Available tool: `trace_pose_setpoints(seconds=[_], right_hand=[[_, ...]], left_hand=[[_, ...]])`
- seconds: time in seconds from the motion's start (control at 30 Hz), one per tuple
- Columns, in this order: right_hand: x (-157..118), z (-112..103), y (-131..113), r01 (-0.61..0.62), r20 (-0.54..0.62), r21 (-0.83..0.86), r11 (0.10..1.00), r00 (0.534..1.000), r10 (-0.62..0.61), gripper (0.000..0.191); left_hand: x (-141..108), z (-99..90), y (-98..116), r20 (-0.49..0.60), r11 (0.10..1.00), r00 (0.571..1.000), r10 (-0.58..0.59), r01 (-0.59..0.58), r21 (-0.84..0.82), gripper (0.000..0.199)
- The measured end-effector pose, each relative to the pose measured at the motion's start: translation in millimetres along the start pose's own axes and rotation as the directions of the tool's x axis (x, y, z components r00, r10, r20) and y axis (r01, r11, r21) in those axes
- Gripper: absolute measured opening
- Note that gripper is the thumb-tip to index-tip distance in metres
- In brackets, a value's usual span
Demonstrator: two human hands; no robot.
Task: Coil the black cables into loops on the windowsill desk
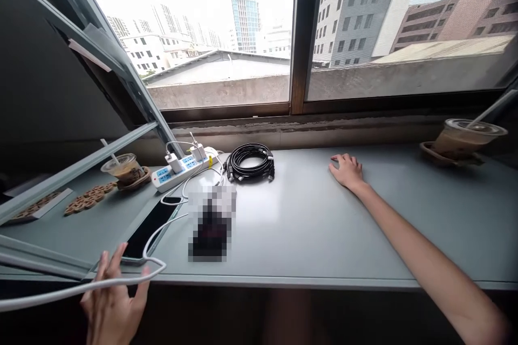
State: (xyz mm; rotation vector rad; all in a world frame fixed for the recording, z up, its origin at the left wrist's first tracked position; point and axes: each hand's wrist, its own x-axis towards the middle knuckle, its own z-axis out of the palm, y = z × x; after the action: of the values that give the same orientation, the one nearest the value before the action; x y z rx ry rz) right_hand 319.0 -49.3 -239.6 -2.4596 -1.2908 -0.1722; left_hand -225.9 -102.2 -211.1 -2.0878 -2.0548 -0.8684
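My left hand point(115, 302) is at the table's front edge at the lower left, fingers spread and holding nothing, with a white cable point(76, 291) passing across it. Just beyond its fingertips lies a dark phone-like device point(148, 229). My right hand point(348, 170) rests on the grey table point(299, 226), right of centre, its fingers apart and nothing in them. A coiled black cable point(251, 163) lies left of that hand, near the window wall. Between the coil and the front edge, a blurred-out item point(211, 226) sits on the table.
A white power strip point(184, 168) with plugged-in chargers stands at the back left. Beside it are a drink cup point(123, 168) and brown coasters point(89, 198). Another cup point(463, 139) stands at the far right. A metal shelf frame point(133, 81) rises at the left.
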Motion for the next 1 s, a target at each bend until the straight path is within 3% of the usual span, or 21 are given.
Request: trace_pose_setpoints(seconds=[0.1, 0.2, 0.33, 0.57, 0.8, 1.0], right_hand=[[0, 1, 2, -0.003, -0.011, 0.001, 1.0, 1.0, 0.003, 0.037], [1, 3, 4, -0.005, -0.015, 0.009, 1.0, 1.0, 0.005, 0.037], [2, 4, 7, -0.016, -0.017, 0.025, 1.0, 1.0, 0.016, 0.035], [1, 3, 10, -0.02, -0.028, 0.106, 0.994, 0.999, 0.024, 0.031], [-7, -2, 6, -0.023, -0.114, 0.213, 0.977, 0.992, 0.048, 0.025], [-20, -11, -1, -0.029, -0.206, 0.307, 0.951, 0.974, 0.097, 0.027]], left_hand=[[6, 2.0, 2, -0.026, 0.992, 0.993, 0.116, -0.114, 0.06, 0.055], [12, 4.5, 3, -0.09, 0.988, 0.985, 0.144, -0.139, 0.06, 0.061], [30, 9.4, 2, -0.124, 0.991, 0.992, -0.012, 0.028, 0.131, 0.076], [60, 11.6, -6, 0.149, 0.986, 0.975, -0.164, 0.167, -0.008, 0.078], [50, -4.0, 18, 0.088, 0.948, 0.945, -0.316, 0.318, -0.015, 0.075], [36, -11.3, 18, 0.134, 0.917, 0.913, -0.385, 0.395, -0.052, 0.088]])
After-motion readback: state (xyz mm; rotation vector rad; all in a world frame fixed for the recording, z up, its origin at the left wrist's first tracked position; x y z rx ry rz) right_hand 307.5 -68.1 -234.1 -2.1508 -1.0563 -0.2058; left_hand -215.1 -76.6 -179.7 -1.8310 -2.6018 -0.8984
